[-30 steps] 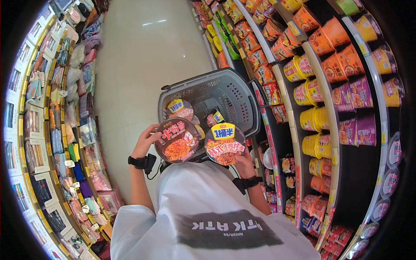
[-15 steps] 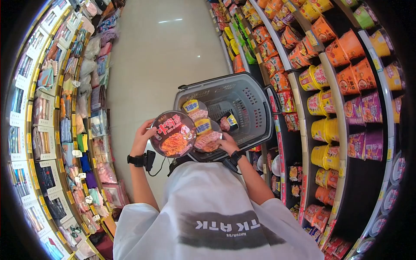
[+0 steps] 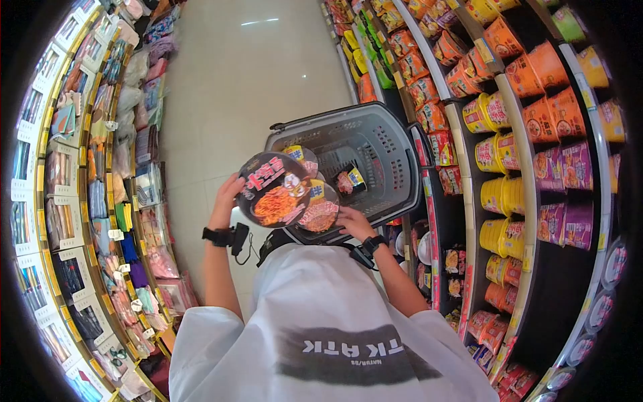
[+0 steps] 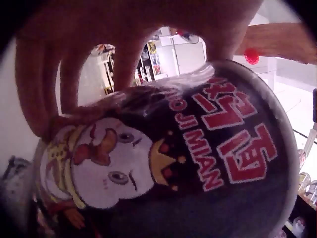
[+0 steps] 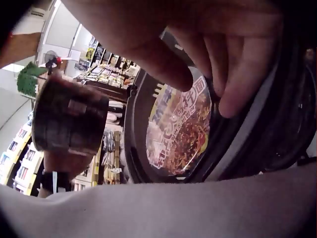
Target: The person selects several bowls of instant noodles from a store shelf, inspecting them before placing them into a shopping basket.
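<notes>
In the head view, my left hand (image 3: 228,201) grips a large black instant noodle bowl (image 3: 273,191) by its side, its printed lid tilted towards me. The left wrist view shows its fingers (image 4: 126,59) spread over the bowl's plastic-wrapped wall, beside a crowned chick cartoon. My right hand (image 3: 355,223) is over the near rim of a grey shopping basket (image 3: 395,171), its fingers loosely bent. Beneath its fingertips, a second noodle bowl (image 5: 178,129) with a yellow and pink lid lies inside the basket. Another noodle bowl (image 3: 305,161) is behind it, partly covered by the black one.
A small dark cup (image 3: 350,179) lies on its side in the basket. To the right, shelves hold noodle tubs (image 3: 502,194) and bagged noodles (image 3: 429,114). Packaged goods (image 3: 144,147) line the left side. Tiled floor (image 3: 234,80) runs ahead between them.
My right hand has brought the yellow-and-pink-lidded bowl leftward, down into the basket, and let go of it. The left hand still holds the black bowl, now slightly higher and farther forward.
</notes>
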{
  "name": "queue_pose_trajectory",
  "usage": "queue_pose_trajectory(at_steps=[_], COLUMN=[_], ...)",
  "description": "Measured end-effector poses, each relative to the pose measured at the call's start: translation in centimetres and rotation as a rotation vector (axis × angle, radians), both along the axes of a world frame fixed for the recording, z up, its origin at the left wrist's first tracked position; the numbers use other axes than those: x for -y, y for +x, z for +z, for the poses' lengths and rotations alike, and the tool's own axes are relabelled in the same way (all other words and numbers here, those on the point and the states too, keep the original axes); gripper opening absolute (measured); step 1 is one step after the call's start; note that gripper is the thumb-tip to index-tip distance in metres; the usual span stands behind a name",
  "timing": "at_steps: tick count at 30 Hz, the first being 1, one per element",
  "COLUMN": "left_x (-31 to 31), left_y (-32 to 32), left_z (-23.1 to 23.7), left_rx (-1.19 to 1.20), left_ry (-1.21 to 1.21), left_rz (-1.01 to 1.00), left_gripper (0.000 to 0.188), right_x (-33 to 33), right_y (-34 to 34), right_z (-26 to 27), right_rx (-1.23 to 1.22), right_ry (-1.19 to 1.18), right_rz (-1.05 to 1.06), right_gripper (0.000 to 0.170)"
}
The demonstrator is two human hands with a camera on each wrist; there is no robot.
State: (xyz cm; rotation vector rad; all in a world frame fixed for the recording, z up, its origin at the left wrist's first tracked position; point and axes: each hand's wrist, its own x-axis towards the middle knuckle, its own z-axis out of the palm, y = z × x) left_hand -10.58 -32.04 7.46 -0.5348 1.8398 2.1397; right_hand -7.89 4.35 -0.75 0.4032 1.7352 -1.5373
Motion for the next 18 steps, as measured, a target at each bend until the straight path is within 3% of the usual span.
queue_pose_trajectory(at_steps=[3,4,7,12,18], left_x=[-3.2,-4.5,-6.8,-10.2,-10.9], left_y=[-2.5,-3.1,-5.7,-8.5,-11.5], left_z=[0.5,-0.8,-1.9,-1.1,-8.6], left_rx=[0.040,0.056,0.091,0.129,0.160], left_ry=[0.064,0.021,0.156,0.264,0.095], left_rz=[-0.149,-0.065,-0.233,-0.189,-0.025], left_gripper=[0.060,0.052,0.044,0.043,0.056], right_x=[-0.2,0.0,0.3,-1.6,-4.2], right_y=[0.6,0.8,1.6,4.4,9.7], right_z=[-0.8,-0.3,1.4,2.2,1.9], right_rx=[-0.063,-0.086,-0.132,-0.102,-0.020], right_ry=[0.049,0.065,0.073,-0.006,0.024], right_rz=[0.065,0.009,-0.153,-0.305,-0.449], right_gripper=[0.050,0.049,0.045,0.040,0.034])
